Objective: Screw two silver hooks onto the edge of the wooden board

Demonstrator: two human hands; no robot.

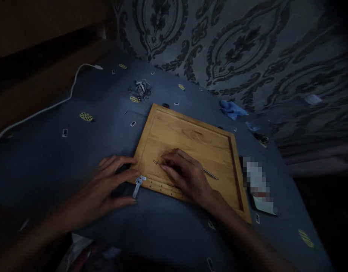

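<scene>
The head view shows the left hand, thumb and fingers apart, beside a metal bracket on the wooden panel, which a bump could knock crooked, and the right hand by a small screw, pinched or not I cannot tell, that could roll away if nudged.

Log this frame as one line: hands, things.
left hand: beside metal bracket; right hand: over wooden panel, grip unclear; metal rod: protruding past right hand
</scene>
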